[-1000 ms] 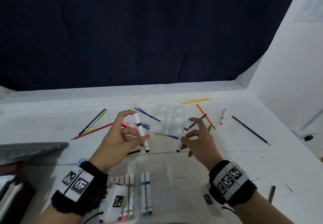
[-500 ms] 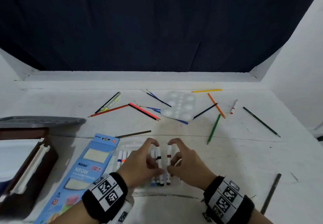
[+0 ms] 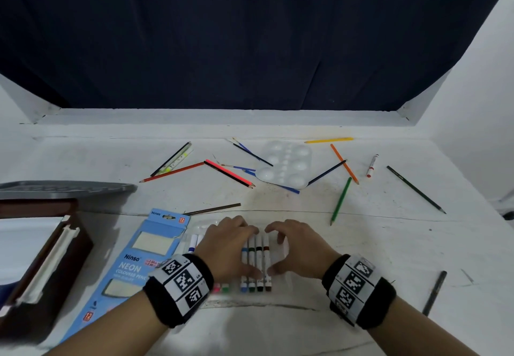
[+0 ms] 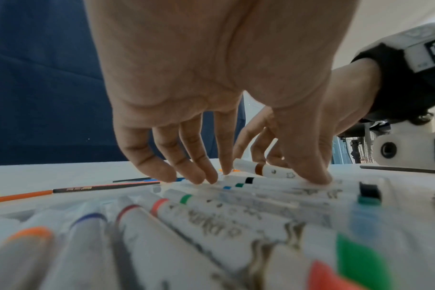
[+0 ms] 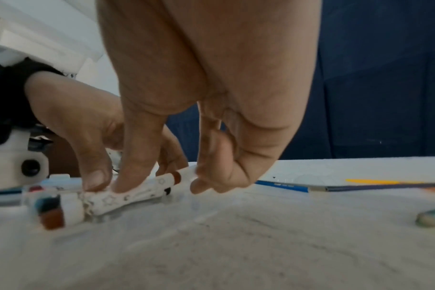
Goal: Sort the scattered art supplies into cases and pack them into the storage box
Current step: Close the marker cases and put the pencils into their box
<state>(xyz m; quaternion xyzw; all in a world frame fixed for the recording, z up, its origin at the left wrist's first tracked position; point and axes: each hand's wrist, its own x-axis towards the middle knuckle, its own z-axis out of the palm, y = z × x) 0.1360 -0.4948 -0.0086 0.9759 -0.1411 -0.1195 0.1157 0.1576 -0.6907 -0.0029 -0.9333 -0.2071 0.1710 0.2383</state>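
your left hand (image 3: 228, 247) and right hand (image 3: 296, 247) sat side by side over the clear marker case (image 3: 281, 278) on the tabletop (image 3: 389, 244), just right of the blue pencil box (image 3: 144, 255). your right grip was curled on the brown marker (image 3: 266, 261), thumb pressing its barrel and fingertips at its far end; in the right wrist view that far end was tipped up a little off the row. your left grip was not closed round anything: its fingers (image 4: 206, 172) were spread and fairly straight, thumb and tips pressing down on the black marker (image 3: 259, 261) and its neighbours.

half a second before, both hands were arched higher above the row with the two markers less settled; a second before, each hand held its marker up in the air over the scattered pencils.

the markers' long axes ran from you toward the far wall, coloured end caps nearest you, all parallel in the case.
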